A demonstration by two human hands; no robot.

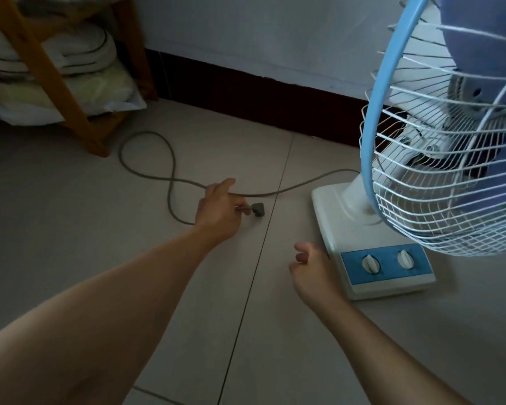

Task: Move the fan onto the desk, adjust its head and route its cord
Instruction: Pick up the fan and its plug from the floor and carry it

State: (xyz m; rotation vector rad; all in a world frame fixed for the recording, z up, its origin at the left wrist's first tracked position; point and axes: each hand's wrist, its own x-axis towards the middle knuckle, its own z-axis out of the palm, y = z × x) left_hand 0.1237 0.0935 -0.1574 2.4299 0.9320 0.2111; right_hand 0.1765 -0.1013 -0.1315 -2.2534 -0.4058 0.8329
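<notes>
A table fan stands on the tiled floor at the right, with a blue-rimmed white wire cage (450, 171) and a white base (362, 229) carrying two knobs on a blue panel. Its grey cord (146, 171) loops across the floor to the left. My left hand (216, 211) is closed on the cord just behind the grey plug (259, 209), which sticks out to the right of my fingers. My right hand (313, 270) hovers beside the left edge of the fan base, fingers loosely curled, holding nothing. No desk is in view.
A wooden rack (56, 83) with folded bedding stands at the back left, one leg close to the cord loop. A white wall with a dark skirting board (246, 97) runs behind. Pale floor tiles fill the foreground.
</notes>
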